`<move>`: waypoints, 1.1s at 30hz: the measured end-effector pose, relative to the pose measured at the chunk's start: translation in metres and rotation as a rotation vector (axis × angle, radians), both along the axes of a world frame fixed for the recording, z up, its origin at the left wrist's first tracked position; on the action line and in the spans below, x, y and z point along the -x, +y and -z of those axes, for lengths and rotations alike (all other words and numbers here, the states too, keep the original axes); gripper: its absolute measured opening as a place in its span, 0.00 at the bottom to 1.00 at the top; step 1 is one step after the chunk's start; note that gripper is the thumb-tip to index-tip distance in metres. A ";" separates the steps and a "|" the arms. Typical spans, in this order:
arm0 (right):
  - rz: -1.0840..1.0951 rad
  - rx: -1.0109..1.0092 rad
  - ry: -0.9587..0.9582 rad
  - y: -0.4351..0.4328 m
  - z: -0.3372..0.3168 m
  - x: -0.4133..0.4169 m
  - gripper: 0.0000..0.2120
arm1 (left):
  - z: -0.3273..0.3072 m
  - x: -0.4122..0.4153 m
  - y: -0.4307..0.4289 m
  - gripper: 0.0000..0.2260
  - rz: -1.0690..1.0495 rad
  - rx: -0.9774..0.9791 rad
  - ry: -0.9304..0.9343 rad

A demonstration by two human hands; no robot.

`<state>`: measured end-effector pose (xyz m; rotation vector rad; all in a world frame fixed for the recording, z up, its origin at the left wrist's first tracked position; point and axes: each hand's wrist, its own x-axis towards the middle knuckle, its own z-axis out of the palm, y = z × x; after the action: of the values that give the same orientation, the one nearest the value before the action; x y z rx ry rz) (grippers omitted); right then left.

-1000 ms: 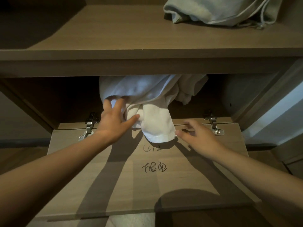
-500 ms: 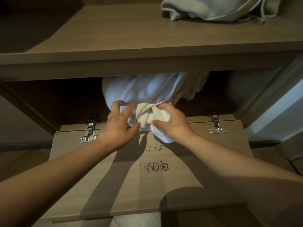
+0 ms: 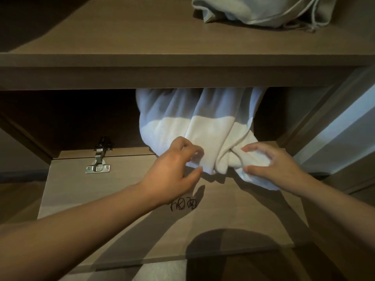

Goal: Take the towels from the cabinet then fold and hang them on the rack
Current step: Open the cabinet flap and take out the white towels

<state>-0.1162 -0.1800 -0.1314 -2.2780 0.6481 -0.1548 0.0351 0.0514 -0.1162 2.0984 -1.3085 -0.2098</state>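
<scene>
while most of its bulk sits back in the lower compartment of the cabinet, the white towel spills forward over the sill onto the dropped-down door, which lies flat and reaches toward 6 o'clock. on the shelf above, at 1 o'clock, a grey cloth bundle with a drawstring lies well apart from both hands.

the towel's long axis runs from 12 to 6 o'clock, its folds fanning out deep under the shelf and narrowing to a gathered end at the front. both hands are on that near end. the right hand has fingers and thumb curled round the bunched knot of cloth. the left hand, just beside it at 9 o'clock, pinches the flatter edge, fingers on top and thumb beneath.

from either grasp the rest of the towel lies toward 12 o'clock, so the pull likely has to come straight back toward 6, along the folds. the right hand looks to hold more cloth.

a metal hinge sits at 9 o'clock of the left hand, and a pen scribble marks the door below the left wrist.
</scene>
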 end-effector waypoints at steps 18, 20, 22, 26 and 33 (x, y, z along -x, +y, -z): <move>0.352 -0.309 -0.125 0.053 -0.018 -0.076 0.52 | 0.015 -0.068 -0.006 0.36 -0.618 0.086 0.385; 0.368 -0.343 -0.091 0.052 -0.019 -0.086 0.53 | 0.016 -0.072 -0.006 0.36 -0.613 0.055 0.381; 0.347 -0.368 -0.128 0.054 -0.016 -0.088 0.51 | 0.015 -0.072 -0.004 0.34 -0.621 0.005 0.334; 0.300 -0.338 -0.188 0.051 -0.009 -0.078 0.40 | 0.006 -0.064 -0.003 0.30 -0.527 -0.039 0.290; 0.165 -0.194 -0.140 0.014 -0.013 -0.026 0.29 | 0.000 0.000 0.002 0.22 -0.434 -0.027 0.318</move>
<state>-0.0905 -0.1662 -0.1181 -2.0076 0.7431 -0.3143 0.0353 0.0529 -0.1160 2.2033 -0.6524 -0.3546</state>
